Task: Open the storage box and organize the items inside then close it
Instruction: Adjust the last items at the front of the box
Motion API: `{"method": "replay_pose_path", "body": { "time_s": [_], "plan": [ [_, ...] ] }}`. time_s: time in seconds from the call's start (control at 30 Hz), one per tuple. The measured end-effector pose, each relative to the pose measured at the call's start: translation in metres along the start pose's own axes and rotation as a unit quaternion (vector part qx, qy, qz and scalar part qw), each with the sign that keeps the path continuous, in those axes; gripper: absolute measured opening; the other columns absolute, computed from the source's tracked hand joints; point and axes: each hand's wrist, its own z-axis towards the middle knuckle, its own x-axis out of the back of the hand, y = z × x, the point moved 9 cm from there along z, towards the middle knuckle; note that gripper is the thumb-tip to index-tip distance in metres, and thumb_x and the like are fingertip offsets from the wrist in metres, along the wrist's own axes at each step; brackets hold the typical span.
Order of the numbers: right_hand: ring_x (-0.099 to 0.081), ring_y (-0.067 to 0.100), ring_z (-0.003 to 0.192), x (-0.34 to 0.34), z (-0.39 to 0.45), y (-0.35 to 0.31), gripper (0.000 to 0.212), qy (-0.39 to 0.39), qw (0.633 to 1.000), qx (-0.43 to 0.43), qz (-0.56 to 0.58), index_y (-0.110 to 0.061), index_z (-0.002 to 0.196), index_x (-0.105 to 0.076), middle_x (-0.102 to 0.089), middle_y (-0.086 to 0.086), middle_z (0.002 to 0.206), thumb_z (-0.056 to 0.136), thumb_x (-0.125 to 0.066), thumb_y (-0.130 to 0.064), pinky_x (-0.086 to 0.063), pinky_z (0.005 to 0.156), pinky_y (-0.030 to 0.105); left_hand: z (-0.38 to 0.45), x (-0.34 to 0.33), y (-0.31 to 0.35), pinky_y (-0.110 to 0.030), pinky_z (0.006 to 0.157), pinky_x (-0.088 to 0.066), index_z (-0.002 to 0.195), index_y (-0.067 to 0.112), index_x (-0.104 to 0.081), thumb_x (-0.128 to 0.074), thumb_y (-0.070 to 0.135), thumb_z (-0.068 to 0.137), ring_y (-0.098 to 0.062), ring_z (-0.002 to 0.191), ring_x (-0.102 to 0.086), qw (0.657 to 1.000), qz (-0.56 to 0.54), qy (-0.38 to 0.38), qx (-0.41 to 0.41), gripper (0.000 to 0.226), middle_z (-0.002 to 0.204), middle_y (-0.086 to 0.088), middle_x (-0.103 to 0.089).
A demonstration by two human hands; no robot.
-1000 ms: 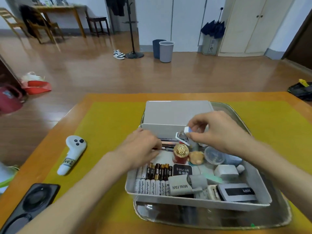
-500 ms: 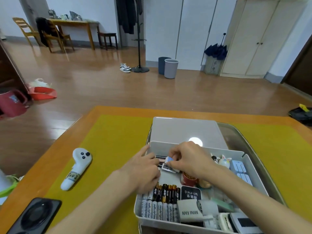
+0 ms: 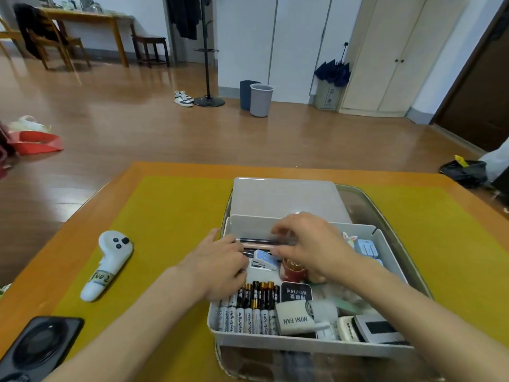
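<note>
Grey storage box (image 3: 303, 347) sits open on the counter (image 3: 170, 216), its lid (image 3: 286, 198) lying behind, batteries (image 3: 249, 307) already lined up, while the left hand (image 3: 220, 264) rests relaxed and the right hand (image 3: 308, 244) pinches pens (image 3: 256, 243); closing remains.

Left hand (image 3: 220, 264) and right hand (image 3: 308, 241) close together, fingers curled.

Storage box (image 3: 303, 347): one, with one lid (image 3: 286, 198). Batteries (image 3: 249, 307): about nine showing, some hidden under a hand. Mini fan (image 3: 296, 318): one. White controller (image 3: 108, 264): one. Phone (image 3: 38, 348): one. Waste bins (image 3: 260, 99): two. Hands: two.
</note>
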Motion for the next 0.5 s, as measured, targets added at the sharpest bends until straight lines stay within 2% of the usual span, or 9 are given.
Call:
{"method": "replay_pose_path", "body": {
  "time_s": [0.07, 0.13, 0.2, 0.27, 0.33, 0.4, 0.5],
  "plan": [
    [-0.061, 0.004, 0.083, 0.019, -0.025, 0.026, 0.02, -0.006, 0.999, -0.041, 0.031, -0.033, 0.096, -0.072, -0.07, -0.015, 0.088, 0.08, -0.078, -0.044, -0.05, 0.073, 0.032, 0.002, 0.005, 0.0, -0.054, 0.12, -0.016, 0.116, 0.031, -0.064, -0.037, 0.042, 0.099, -0.014, 0.12, -0.048, 1.0, -0.013, 0.026, 0.011, 0.034, 0.115, 0.007, -0.06],
    [-0.061, 0.0, 0.073, 0.022, -0.055, 0.051, 0.009, -0.075, 0.993, -0.075, 0.047, -0.038, 0.082, -0.072, -0.069, -0.017, 0.077, 0.079, -0.08, -0.039, -0.051, 0.068, 0.027, 0.005, 0.015, 0.002, -0.048, 0.118, -0.022, 0.119, 0.032, -0.062, -0.04, 0.04, 0.098, -0.014, 0.119, -0.05, 0.997, -0.021, 0.078, 0.018, 0.031, 0.115, 0.009, -0.06],
    [-0.061, -0.002, 0.073, 0.01, -0.08, 0.06, 0.017, -0.172, 0.98, -0.086, 0.045, -0.045, 0.075, -0.068, -0.069, -0.02, 0.075, 0.079, -0.081, -0.035, -0.048, 0.066, 0.02, 0.009, 0.026, 0.008, -0.04, 0.111, -0.032, 0.12, 0.031, -0.06, -0.045, 0.037, 0.097, -0.012, 0.114, -0.053, 0.99, -0.033, 0.137, 0.009, 0.028, 0.114, 0.01, -0.06],
    [-0.061, -0.001, 0.075, -0.004, -0.094, 0.065, 0.018, -0.221, 0.97, -0.095, 0.032, -0.043, 0.074, -0.067, -0.069, -0.019, 0.08, 0.079, -0.081, -0.034, -0.047, 0.067, 0.02, 0.015, 0.029, 0.016, -0.032, 0.096, -0.042, 0.12, 0.028, -0.058, -0.051, 0.034, 0.095, -0.013, 0.108, -0.055, 0.988, -0.052, 0.149, -0.001, 0.026, 0.113, 0.01, -0.06],
    [-0.063, 0.006, 0.08, -0.016, -0.094, 0.067, 0.014, -0.227, 0.969, -0.1, -0.012, -0.033, 0.078, -0.068, -0.067, -0.016, 0.086, 0.077, -0.081, -0.039, -0.049, 0.069, 0.026, 0.024, 0.025, 0.02, -0.031, 0.084, -0.048, 0.119, 0.026, -0.059, -0.054, 0.03, 0.094, -0.014, 0.106, -0.055, 0.989, -0.081, 0.124, 0.003, 0.025, 0.112, 0.008, -0.059],
    [-0.062, 0.014, 0.081, -0.022, -0.091, 0.068, 0.015, -0.214, 0.97, -0.094, -0.062, -0.03, 0.081, -0.069, -0.063, -0.014, 0.086, 0.076, -0.078, -0.041, -0.044, 0.065, 0.026, 0.033, 0.02, 0.023, -0.033, 0.081, -0.051, 0.115, 0.023, -0.062, -0.056, 0.026, 0.092, -0.015, 0.104, -0.058, 0.99, -0.092, 0.103, 0.012, 0.023, 0.109, 0.006, -0.061],
    [-0.055, 0.02, 0.075, -0.027, -0.087, 0.064, 0.01, -0.185, 0.974, -0.064, -0.117, -0.027, 0.085, -0.075, -0.054, -0.009, 0.079, 0.078, -0.071, -0.033, -0.039, 0.063, 0.027, 0.042, 0.012, 0.024, -0.033, 0.074, -0.05, 0.106, 0.022, -0.066, -0.06, 0.022, 0.09, -0.018, 0.097, -0.06, 0.992, -0.088, 0.083, 0.032, 0.018, 0.102, 0.004, -0.063]
  ]
}}
